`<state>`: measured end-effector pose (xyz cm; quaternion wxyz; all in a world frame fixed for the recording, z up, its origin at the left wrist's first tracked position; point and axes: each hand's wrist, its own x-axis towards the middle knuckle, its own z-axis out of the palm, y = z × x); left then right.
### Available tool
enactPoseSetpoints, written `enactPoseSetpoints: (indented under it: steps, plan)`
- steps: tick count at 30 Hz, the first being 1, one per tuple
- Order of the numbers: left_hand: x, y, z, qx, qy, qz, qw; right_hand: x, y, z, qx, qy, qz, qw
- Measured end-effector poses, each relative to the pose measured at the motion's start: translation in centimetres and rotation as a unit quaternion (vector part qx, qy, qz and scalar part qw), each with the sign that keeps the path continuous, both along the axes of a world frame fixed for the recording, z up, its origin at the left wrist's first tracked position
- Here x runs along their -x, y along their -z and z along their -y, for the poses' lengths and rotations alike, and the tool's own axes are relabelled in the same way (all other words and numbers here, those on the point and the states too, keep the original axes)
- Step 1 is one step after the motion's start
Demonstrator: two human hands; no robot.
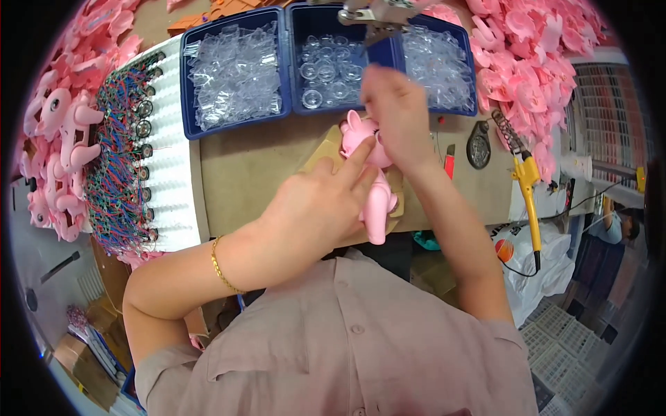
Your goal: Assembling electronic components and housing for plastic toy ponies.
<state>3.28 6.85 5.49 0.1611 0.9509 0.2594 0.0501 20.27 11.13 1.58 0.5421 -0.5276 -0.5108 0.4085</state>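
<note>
Smooth pink toy animal (pixel 377 208), rounded and glossy

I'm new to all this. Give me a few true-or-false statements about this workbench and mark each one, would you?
1. The left hand touches the pink toy. True.
2. The gold bracelet is on the right wrist. False: the gold bracelet is on the left wrist.
3. Clear plastic pieces fill blue bins. True.
4. The soldering iron lies left of the toy. False: the yellow-handled soldering iron is to its right.
5. Coloured wires lie left of the bins. True.
</note>
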Motion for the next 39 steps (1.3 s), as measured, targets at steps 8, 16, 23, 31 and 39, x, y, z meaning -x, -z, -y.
enactPoseSetpoints:
  steps: [8,16,23,31,39]
  plan:
    - [0.9,0.3,-1.2,0.072,0.016,0.045,0.996,-3.5,-1.9,1.7,0.045,-0.041,0.233,0.97]
    - [0.9,1.0,0.5,0.087,-0.112,0.089,0.986,-3.0,-1.1,2.2,-0.063,-0.137,0.477,0.866]
    - [0.8,0.6,-0.3,0.124,-0.058,0.01,0.991,-2.8,-1.1,3.9,-0.001,-0.06,0.429,0.902]
    - [1.1,0.6,2.2,0.074,-0.092,0.093,0.989,-1.8,-1.9,5.9,0.176,0.039,0.193,0.965]
    - [2.9,-0.7,3.6,0.227,-0.02,0.197,0.953,0.9,-5.1,11.9,-0.288,-0.051,0.259,0.921]
